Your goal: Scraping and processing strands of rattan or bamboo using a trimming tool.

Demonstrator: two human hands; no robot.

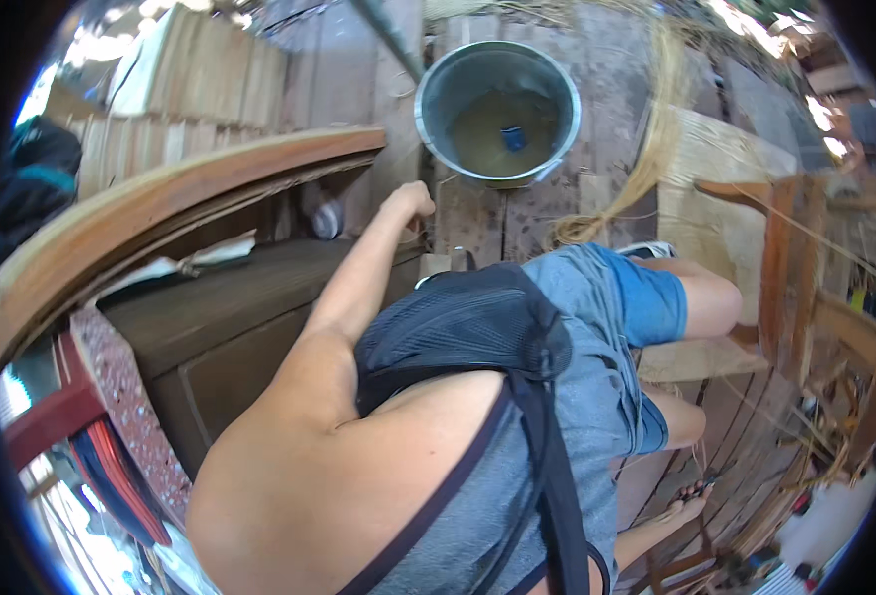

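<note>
My left hand (413, 201) reaches out past the end of a curved wooden armrest, just left of a round grey bucket (428, 129). Its fingers look curled closed, and what they hold, if anything, is hidden. Murky brownish water (487, 124) stands in the bucket, with a small blue object (513, 138) in it. My right hand (693, 496) is low on the right, beyond my knees, above the plank floor. Small dark spots show around its fingers, too small to make out, and thin pale strands pass near it.
The wooden armrest (210, 183) and a dark wooden bench (220, 317) flank my left arm. A long bundle of pale fibre strands (636, 178) lies on the plank floor (606, 69) right of the bucket. A wooden chair frame (780, 268) stands at the right, beside more loose strands.
</note>
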